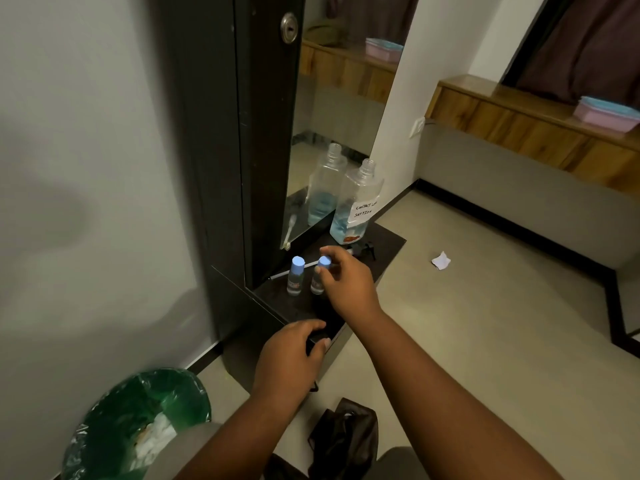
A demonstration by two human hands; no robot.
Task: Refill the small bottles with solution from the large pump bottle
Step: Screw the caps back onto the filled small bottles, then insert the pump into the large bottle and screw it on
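Observation:
Two small clear bottles with pale blue caps stand upright on a dark low shelf (388, 242) in front of a mirror. My right hand (346, 282) has its fingertips around the cap of the right small bottle (317, 284). The left small bottle (296, 280) stands free beside it. Behind them is the large clear bottle (356, 204) with its neck uncapped, a handwritten label and a little blue liquid at the bottom. Its black pump head (363, 250) with the tube lies on the shelf. My left hand (291, 356) rests on the shelf's front edge.
A mirror (332, 98) rises behind the shelf and reflects the large bottle. A bin with a green liner (138, 424) stands at the lower left. A dark bag (346, 434) lies on the floor below the shelf. A scrap of white paper (441, 260) lies on the floor to the right.

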